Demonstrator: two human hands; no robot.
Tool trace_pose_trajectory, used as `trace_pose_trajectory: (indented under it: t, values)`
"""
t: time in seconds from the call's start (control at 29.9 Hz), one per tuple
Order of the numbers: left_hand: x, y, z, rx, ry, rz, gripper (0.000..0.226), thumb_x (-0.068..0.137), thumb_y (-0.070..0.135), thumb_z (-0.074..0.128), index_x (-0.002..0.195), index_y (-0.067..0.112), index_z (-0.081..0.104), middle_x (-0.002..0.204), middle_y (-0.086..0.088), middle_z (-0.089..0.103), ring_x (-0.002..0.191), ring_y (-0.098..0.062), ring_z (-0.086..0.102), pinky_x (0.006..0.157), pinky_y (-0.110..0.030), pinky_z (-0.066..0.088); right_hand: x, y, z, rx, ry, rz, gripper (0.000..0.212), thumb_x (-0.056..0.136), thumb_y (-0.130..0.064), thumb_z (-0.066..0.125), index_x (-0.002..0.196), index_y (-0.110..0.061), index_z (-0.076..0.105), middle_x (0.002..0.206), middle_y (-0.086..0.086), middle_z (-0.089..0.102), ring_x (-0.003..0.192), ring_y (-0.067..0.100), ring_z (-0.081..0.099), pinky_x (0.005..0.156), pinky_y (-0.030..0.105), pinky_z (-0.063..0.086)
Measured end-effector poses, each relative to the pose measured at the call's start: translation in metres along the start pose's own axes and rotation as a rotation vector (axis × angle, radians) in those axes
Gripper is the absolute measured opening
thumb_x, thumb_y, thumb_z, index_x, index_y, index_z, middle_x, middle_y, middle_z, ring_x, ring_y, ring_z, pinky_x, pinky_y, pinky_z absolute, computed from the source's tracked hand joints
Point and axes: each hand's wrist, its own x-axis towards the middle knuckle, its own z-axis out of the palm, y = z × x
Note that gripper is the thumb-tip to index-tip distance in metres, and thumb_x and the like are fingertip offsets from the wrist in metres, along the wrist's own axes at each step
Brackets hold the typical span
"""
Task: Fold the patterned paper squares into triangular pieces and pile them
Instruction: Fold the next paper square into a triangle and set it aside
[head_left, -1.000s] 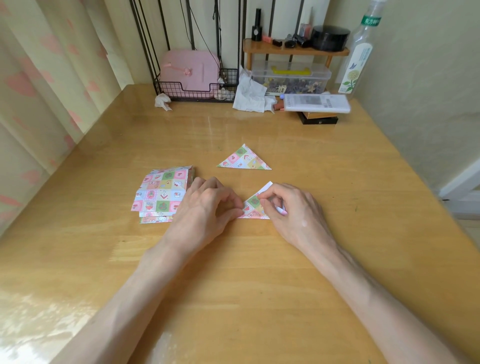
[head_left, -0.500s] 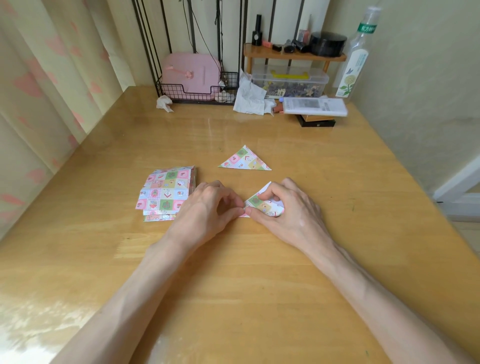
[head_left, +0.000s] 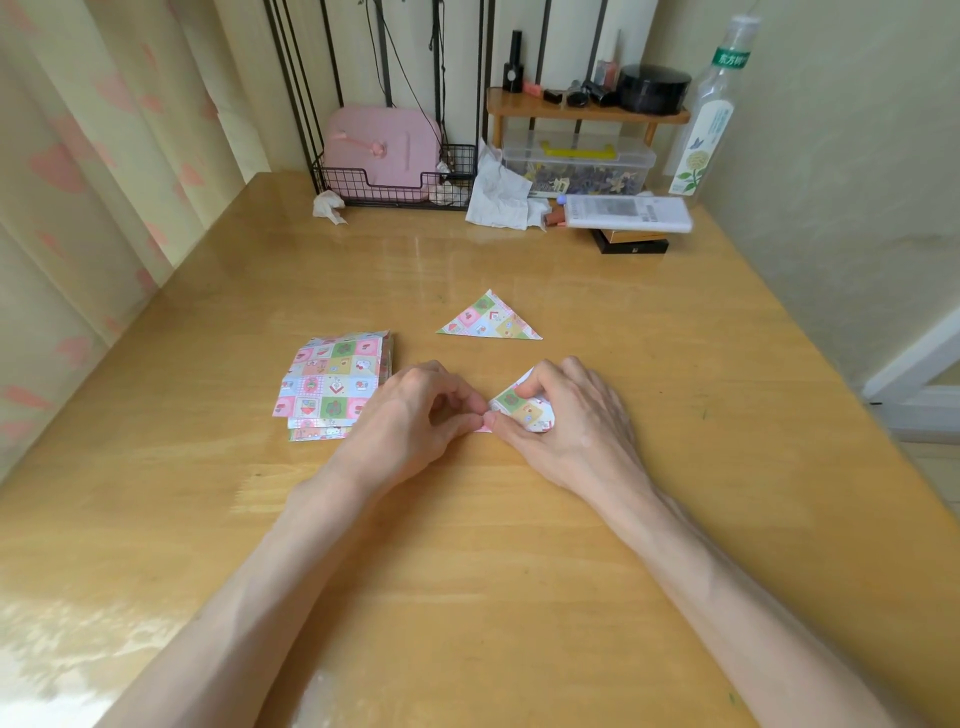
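A patterned paper piece (head_left: 519, 410) lies on the wooden table (head_left: 519, 571) between my hands, partly folded over itself. My right hand (head_left: 566, 421) curls round it, thumb and fingers pinching the folded paper. My left hand (head_left: 415, 415) pinches its left corner with curled fingertips that meet my right thumb. A finished folded triangle (head_left: 491, 319) lies flat just beyond my hands. A stack of unfolded patterned squares (head_left: 332, 389) sits to the left, beside my left hand.
Along the back edge stand a black wire basket (head_left: 395, 182) with a pink case, crumpled tissues (head_left: 501, 200), a clear plastic box (head_left: 579, 163) under a small wooden shelf, a white packet on a black box (head_left: 626, 215), and a tall bottle (head_left: 711, 114). Curtains hang left.
My right hand has curled the paper's right side over towards the left corner, and its thumb now meets my left fingertips. The left hand has stayed in place.
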Motion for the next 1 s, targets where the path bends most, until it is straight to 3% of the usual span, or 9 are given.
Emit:
trace_pose_trajectory:
  t: [0.43,0.64,0.87,1.0]
  values:
    - [-0.002,0.004,-0.008,-0.047,-0.065,-0.012,0.028,0.09,0.005,0.071,0.098,0.031,0.079,0.089,0.009,0.061,0.082,-0.007,0.056,0.07,-0.012,0.039,0.003,-0.007,0.0,0.027,-0.02,0.066,0.062,0.064,-0.085,0.066,0.098,-0.035,0.054,0.102,-0.013,0.046,0.107,0.018,0.051,0.094,0.034,0.037]
    - [0.0,0.0,-0.007,0.032,-0.061,0.035,0.027,0.091,0.008,0.071,0.102,0.032,0.076,0.09,0.015,0.058,0.087,-0.008,0.05,0.075,-0.009,0.036,-0.001,-0.008,0.005,0.005,0.024,0.065,0.059,0.067,-0.082,0.068,0.099,-0.035,0.052,0.103,-0.012,0.046,0.107,0.017,0.048,0.092,0.034,0.035]
    - [0.011,-0.005,-0.013,0.057,-0.147,0.064,0.026,0.088,0.015,0.077,0.1,0.038,0.075,0.092,0.016,0.064,0.098,-0.016,0.056,0.09,-0.032,0.047,-0.004,-0.01,0.012,-0.103,0.15,-0.005,0.057,0.069,-0.083,0.054,0.094,-0.031,0.052,0.099,-0.01,0.049,0.096,0.019,0.047,0.083,0.036,0.035]
    - [0.025,-0.004,-0.023,0.032,-0.291,0.05,0.027,0.086,0.016,0.08,0.096,0.04,0.075,0.09,0.015,0.068,0.094,-0.006,0.06,0.085,-0.024,0.048,-0.002,-0.009,0.014,-0.083,0.164,-0.018,0.061,0.066,-0.085,0.048,0.092,-0.03,0.052,0.098,-0.01,0.049,0.097,0.02,0.045,0.082,0.037,0.035]
